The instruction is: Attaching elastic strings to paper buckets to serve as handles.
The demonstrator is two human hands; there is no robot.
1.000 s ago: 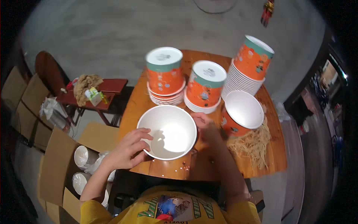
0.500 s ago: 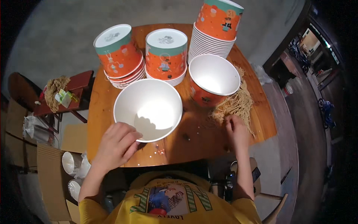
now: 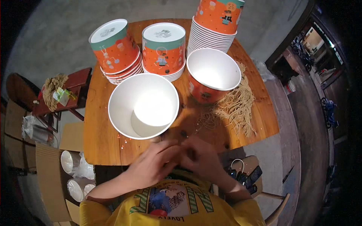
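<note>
My left hand [image 3: 156,164] and my right hand [image 3: 201,158] meet fingertip to fingertip at the near edge of the wooden table [image 3: 102,148]. Both sets of fingers are closed in a pinch; whatever is between them is hidden or too thin to make out. Just beyond my left hand stands an upright paper bucket [image 3: 145,103] with a white inside. A second upright paper bucket [image 3: 205,92], orange outside, is farther right. Beside it lies a bundle of tan string [image 3: 239,109], with a few loose strands [image 3: 209,119] trailing toward my right hand.
Upside-down orange and green bucket stacks stand at the far left [image 3: 117,56], far middle [image 3: 164,56] and far right [image 3: 211,35]. A red bench [image 3: 77,96] with more string is off to the left. Below it sits an open cardboard box [image 3: 49,165] with white buckets.
My left hand has let go of the near bucket's rim and moved right. My right hand has left the string bundle and come left to meet it. The view has shifted slightly.
</note>
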